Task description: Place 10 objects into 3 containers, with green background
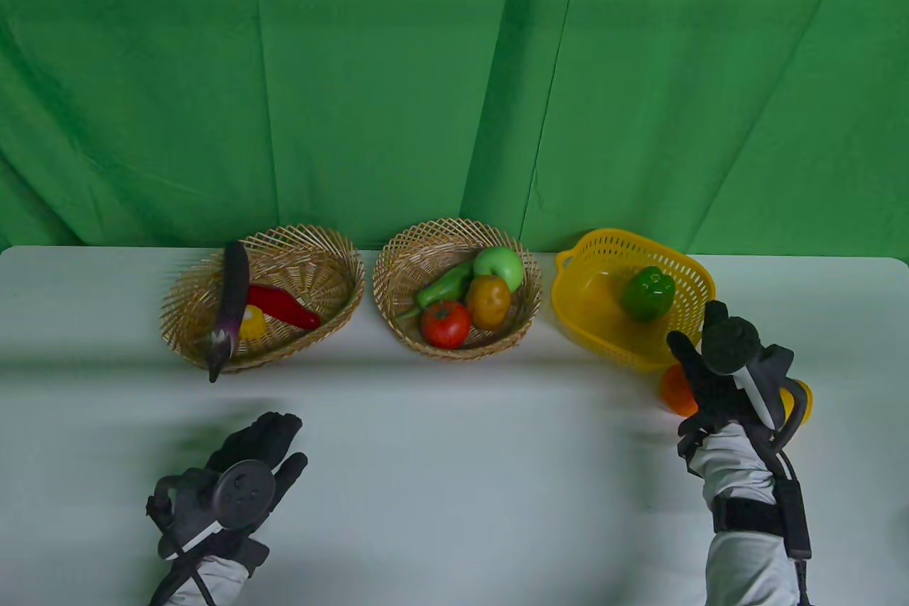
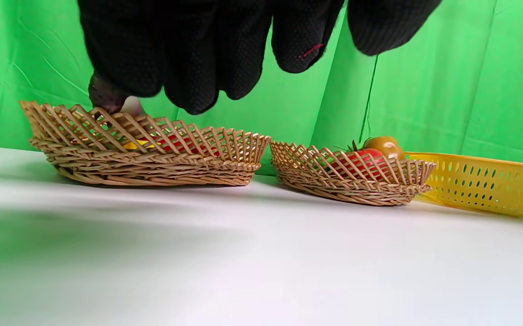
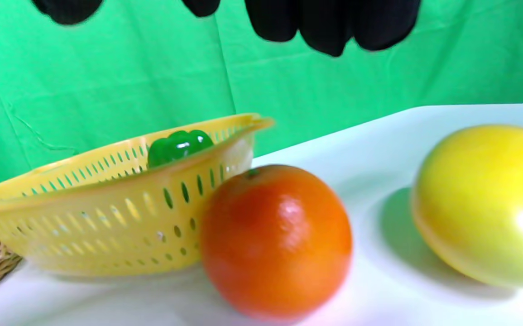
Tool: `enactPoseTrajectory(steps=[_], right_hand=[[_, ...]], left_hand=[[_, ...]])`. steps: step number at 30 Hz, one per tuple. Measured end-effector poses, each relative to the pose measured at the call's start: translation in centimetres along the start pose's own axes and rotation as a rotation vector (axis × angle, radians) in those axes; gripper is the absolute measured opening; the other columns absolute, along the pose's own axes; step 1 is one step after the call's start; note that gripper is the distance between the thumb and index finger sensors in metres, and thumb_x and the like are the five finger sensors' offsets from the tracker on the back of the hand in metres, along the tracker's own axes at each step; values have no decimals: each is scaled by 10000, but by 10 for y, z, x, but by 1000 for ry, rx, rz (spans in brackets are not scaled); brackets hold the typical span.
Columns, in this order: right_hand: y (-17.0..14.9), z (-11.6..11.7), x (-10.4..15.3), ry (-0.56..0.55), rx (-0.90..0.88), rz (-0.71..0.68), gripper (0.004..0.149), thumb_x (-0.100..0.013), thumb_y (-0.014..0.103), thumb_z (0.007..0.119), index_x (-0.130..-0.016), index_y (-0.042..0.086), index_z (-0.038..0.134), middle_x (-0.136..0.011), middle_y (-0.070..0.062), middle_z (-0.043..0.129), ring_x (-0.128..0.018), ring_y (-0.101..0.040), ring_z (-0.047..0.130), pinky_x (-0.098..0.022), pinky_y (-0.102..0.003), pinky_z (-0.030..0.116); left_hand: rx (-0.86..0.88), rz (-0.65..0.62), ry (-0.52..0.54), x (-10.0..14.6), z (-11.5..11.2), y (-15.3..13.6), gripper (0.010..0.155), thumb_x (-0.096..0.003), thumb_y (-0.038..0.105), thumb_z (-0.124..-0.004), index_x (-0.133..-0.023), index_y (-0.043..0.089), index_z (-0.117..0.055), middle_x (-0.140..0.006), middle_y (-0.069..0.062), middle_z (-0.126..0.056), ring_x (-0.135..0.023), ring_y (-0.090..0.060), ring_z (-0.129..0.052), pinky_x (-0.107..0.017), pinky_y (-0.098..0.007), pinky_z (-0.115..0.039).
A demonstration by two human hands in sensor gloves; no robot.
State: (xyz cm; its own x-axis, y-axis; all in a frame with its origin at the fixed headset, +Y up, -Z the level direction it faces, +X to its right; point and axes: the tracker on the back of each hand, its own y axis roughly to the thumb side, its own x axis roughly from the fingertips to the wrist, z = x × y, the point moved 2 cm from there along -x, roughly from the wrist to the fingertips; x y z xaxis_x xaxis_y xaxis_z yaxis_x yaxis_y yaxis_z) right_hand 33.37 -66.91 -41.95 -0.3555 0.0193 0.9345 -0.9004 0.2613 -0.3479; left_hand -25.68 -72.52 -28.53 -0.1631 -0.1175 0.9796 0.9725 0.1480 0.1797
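An orange (image 1: pixel 677 391) (image 3: pixel 275 240) lies on the table against the yellow plastic basket (image 1: pixel 586 300) (image 3: pixel 107 217), which holds a green bell pepper (image 1: pixel 647 293) (image 3: pixel 179 147). A yellow fruit (image 1: pixel 797 406) (image 3: pixel 487 203) lies right of the orange. My right hand (image 1: pixel 699 357) hovers over both, fingers spread, holding nothing. The left wicker basket (image 1: pixel 184 307) (image 2: pixel 143 154) holds an eggplant (image 1: pixel 231 307), a red chili (image 1: pixel 284 306) and a yellow piece (image 1: pixel 252 323). The middle wicker basket (image 1: pixel 390 265) (image 2: pixel 356 181) holds a tomato (image 1: pixel 445 324), a green apple (image 1: pixel 500 266), a green chili (image 1: pixel 442 286) and a brownish fruit (image 1: pixel 488 301). My left hand (image 1: pixel 280 446) is empty above the table.
A green cloth (image 1: pixel 454 80) hangs behind the white table (image 1: pixel 454 478). The eggplant's stem end sticks out over the left basket's front rim. The yellow basket stands near the table's right side.
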Motion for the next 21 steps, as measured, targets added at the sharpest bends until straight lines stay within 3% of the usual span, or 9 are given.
enactPoseTrajectory(steps=[9,21], right_hand=[[-16,24,2,173,61,29,978,-500,634,673,-1169,88,213,-1217,-259,334,-1058,-560,446,-772,-652,485],[-14,50,-11,224,161,79,1004,-469,630,728,-1159,53,283,-1187,-268,423,-1014,-538,541,-753,-576,576]], left_hand=[[-2,-10,-1,0,-1,2,613,-573,546,-622,-1130,289,-604,-1112,-132,-767,-939,-361,-864,-613,-547,-759],[-10,0,-17,0,-2,2,612,-573,546,-622,-1129,288,-607,-1110,-131,-769,-939,-361,-864,-612,-548,-759]])
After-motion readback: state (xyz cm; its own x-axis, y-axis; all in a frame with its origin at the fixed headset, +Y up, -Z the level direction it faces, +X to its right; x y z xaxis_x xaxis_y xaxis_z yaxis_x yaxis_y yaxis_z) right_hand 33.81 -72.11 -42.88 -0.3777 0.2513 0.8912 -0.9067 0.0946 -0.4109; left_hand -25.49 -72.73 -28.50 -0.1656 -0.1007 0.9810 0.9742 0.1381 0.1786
